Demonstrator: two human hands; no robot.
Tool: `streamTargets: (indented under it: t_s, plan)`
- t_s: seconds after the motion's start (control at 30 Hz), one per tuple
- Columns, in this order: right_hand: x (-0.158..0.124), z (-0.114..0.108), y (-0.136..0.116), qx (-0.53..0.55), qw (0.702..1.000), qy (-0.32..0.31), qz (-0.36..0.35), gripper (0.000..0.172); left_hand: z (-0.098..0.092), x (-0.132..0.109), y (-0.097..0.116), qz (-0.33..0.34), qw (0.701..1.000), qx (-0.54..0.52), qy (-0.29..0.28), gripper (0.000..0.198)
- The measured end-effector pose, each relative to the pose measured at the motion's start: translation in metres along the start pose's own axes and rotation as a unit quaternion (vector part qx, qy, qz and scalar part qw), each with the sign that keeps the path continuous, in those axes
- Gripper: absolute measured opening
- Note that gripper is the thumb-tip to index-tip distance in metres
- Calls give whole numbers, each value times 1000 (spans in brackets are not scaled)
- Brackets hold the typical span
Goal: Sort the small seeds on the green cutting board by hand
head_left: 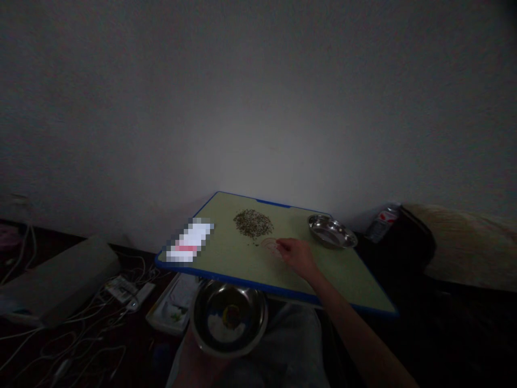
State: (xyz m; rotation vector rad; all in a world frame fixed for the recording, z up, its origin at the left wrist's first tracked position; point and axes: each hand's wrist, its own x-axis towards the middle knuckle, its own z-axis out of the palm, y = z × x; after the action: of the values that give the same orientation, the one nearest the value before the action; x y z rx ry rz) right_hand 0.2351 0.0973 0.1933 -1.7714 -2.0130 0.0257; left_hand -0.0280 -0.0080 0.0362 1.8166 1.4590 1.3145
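Observation:
A low green table [355,280] with a blue rim stands before a white wall. On it lies a pile of small dark grains [253,222]. My right hand [297,256] rests on the table just below and right of the pile, fingers pinched together at the pile's loose edge; what they pinch is too small to see. Under the table's near edge my left hand [197,362] holds a steel bowl [228,318] from below, with pale bits inside.
A shallow steel plate [332,231] sits at the table's far right. A blurred white packet [189,241] lies at its left edge. Cables and a power strip [121,291] cover the floor at left. A can [379,222] and cushion [464,242] lie right.

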Motion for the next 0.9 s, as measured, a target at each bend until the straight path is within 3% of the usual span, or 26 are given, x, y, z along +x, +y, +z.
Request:
streamTargets:
  t_s: [0.1, 0.27, 0.5, 0.63, 0.83, 0.9]
  plan:
    - [7, 0, -5, -45, 998, -32, -19, 31, -1, 2, -2, -11, 1000, -4, -7, 64]
    - [17, 1, -12, -88, 994, -60, -20, 30, -1, 5, 5, -36, 999, -4, 33, 77]
    - [25, 4, -18, -98, 992, -75, -18, 30, -5, 9, 19, -85, 988, -120, 56, 94]
    - [31, 4, -24, -89, 992, -90, -29, 30, -2, 8, 13, -99, 987, -102, 75, 93]
    - [39, 9, -35, -57, 991, -92, -75, 30, 7, 13, 15, -112, 986, -111, 57, 73]
    - [40, 12, -38, -39, 991, -98, -87, 28, 6, 10, 17, -118, 986, -103, 62, 82]
